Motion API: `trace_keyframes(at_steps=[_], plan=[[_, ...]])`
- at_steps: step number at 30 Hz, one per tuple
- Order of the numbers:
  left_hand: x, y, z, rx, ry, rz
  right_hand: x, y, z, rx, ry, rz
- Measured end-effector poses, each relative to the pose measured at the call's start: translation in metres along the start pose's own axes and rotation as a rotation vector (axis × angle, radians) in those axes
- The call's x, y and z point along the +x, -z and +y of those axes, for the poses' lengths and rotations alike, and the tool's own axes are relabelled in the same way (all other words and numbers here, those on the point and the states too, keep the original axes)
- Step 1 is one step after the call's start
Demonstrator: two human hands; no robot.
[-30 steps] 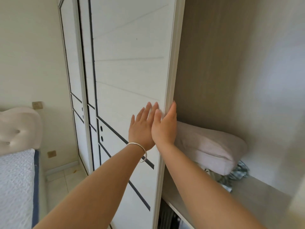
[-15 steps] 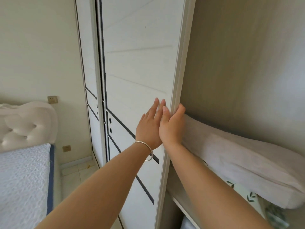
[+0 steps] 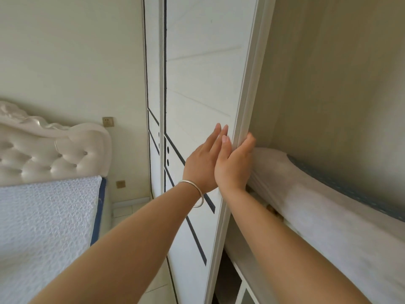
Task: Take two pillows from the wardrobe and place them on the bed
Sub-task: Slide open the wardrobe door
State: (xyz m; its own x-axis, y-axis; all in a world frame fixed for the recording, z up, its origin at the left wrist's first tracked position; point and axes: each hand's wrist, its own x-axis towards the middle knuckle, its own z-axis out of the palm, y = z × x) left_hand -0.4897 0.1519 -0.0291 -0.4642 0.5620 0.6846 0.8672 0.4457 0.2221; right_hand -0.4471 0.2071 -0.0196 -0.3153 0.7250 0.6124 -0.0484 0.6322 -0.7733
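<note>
Right hand (image 3: 233, 165) grips the door (image 3: 203, 84) edge, fingertips hidden; pillow (image 3: 328, 216) cut off.

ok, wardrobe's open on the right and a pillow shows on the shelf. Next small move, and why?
Probably release the sliding door and move the right hand onto the near end of the white pillow. The door's edge sits just left of that pillow end, so the opening looks wide enough. The right hand grips that edge, the left hand lies flat on the door face, and neither holds a pillow.
</note>
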Motion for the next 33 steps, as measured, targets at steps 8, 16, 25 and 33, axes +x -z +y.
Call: trace_keyframes(at_steps=[8, 16, 25, 33], plan=[[0.024, -0.008, -0.03, -0.018, -0.057, 0.022, 0.018, -0.034, 0.005, 0.009, -0.005, -0.032], [0.045, -0.022, -0.064, -0.023, -0.06, 0.02, 0.033, -0.068, 0.011, -0.097, 0.095, 0.092], [0.048, -0.03, -0.071, -0.041, -0.094, 0.084, 0.036, -0.079, 0.014, -0.103, 0.123, 0.123], [0.047, -0.032, -0.068, -0.047, -0.06, 0.078, 0.037, -0.072, 0.013, -0.123, 0.104, 0.089]])
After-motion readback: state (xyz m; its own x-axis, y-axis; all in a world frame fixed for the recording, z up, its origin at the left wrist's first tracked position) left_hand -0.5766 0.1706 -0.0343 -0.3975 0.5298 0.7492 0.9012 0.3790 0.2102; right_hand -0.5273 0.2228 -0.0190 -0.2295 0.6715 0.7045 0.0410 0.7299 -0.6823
